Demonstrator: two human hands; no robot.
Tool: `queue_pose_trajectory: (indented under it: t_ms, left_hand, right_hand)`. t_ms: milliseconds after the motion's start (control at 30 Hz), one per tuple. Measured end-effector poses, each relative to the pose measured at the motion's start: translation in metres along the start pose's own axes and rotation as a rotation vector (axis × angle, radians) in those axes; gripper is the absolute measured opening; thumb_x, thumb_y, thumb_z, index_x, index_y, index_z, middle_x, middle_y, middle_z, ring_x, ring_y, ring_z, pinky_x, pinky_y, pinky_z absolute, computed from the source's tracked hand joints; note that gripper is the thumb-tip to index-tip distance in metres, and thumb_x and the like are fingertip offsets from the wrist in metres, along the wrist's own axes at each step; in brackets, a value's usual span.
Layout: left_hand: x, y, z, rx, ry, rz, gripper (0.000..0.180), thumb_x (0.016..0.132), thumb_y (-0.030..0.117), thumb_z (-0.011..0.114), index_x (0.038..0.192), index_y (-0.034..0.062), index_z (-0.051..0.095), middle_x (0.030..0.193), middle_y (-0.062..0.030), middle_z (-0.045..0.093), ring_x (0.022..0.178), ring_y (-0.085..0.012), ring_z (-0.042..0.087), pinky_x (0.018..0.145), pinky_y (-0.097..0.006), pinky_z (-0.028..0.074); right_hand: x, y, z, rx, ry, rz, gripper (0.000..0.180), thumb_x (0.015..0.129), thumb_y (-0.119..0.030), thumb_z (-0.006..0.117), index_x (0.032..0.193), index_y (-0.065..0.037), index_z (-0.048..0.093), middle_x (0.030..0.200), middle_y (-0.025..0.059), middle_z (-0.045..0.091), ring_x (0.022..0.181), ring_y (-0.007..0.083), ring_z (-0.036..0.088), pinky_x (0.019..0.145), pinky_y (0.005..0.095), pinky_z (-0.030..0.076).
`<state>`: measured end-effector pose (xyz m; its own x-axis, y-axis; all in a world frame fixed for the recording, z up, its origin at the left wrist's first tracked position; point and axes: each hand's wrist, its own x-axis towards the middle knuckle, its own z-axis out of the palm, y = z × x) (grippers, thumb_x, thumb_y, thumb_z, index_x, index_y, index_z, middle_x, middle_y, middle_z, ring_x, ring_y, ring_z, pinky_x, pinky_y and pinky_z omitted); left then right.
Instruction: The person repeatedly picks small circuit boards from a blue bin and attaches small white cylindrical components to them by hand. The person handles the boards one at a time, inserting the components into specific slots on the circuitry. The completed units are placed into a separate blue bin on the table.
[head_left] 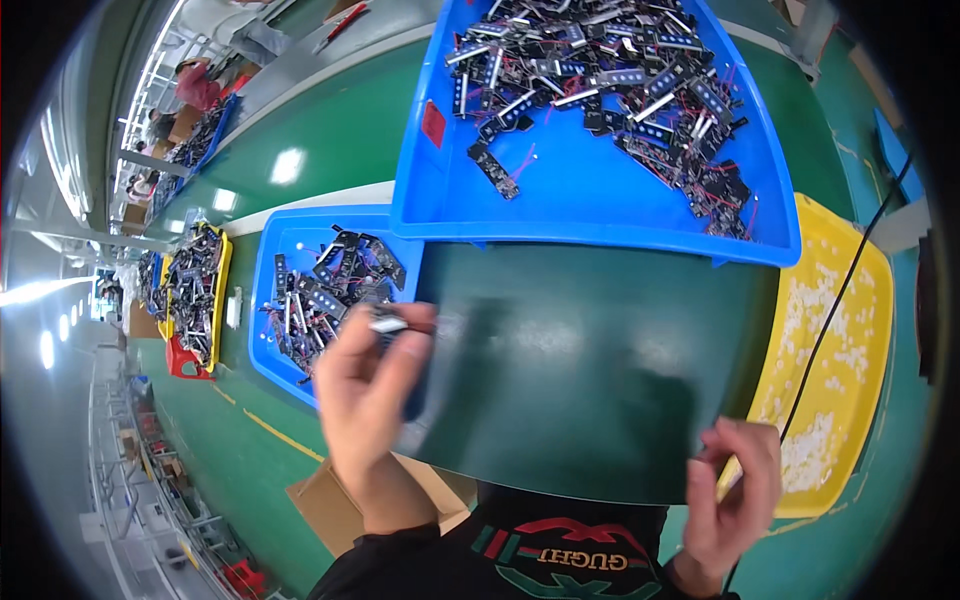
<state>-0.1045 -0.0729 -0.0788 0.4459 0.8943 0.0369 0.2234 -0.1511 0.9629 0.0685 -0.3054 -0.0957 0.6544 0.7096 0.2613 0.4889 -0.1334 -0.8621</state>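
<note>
My left hand (362,385) pinches a small black circuit board (388,325) with a pale strip on it, partly covered by the fingers. It is held above the right edge of a smaller blue bin (262,335), where similar boards (325,300) with thin wires lie heaped. My right hand (738,475) is at the table's near right edge, beside a yellow tray (878,400) of small white pieces (815,360). Its fingers curl toward the thumb; whatever may be between the tips is too small to make out. Between my hands lies the dark green tabletop (570,370).
A large blue bin (590,232) full of loose boards (600,75) stands across the table's far side. A black cable (835,310) crosses over the yellow tray. More filled bins (195,290) line the left. An open cardboard box (325,505) sits below the table's left edge.
</note>
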Motion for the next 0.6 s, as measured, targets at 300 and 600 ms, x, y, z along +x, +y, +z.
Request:
queue_pose_trajectory:
  t_ms: [300, 600]
  left_hand:
    - [0.019, -0.036, -0.079, 0.927, 0.372, 0.134, 0.025, 0.087, 0.016, 0.065, 0.102, -0.0038, 0.064, 0.098, -0.0158, 0.065, 0.086, -0.0252, 0.062, 0.079, -0.034, 0.047]
    - [0.045, 0.016, 0.002, 0.986, 0.309, 0.418, 0.034, 0.08, 0.014, 0.071, 0.11, -0.0002, 0.064, 0.104, -0.0177, 0.062, 0.097, -0.033, 0.059, 0.087, -0.04, 0.045]
  right_hand:
    - [0.005, 0.047, -0.041, -0.763, 0.046, 0.191, 0.028, 0.084, 0.003, 0.055, 0.112, 0.006, 0.057, 0.104, 0.0183, 0.053, 0.094, 0.0358, 0.051, 0.083, 0.0415, 0.043]
    - [0.005, 0.059, -0.043, -0.676, 0.075, 0.185, 0.012, 0.079, 0.004, 0.061, 0.09, 0.002, 0.058, 0.096, 0.0152, 0.053, 0.087, 0.0343, 0.053, 0.075, 0.0415, 0.043]
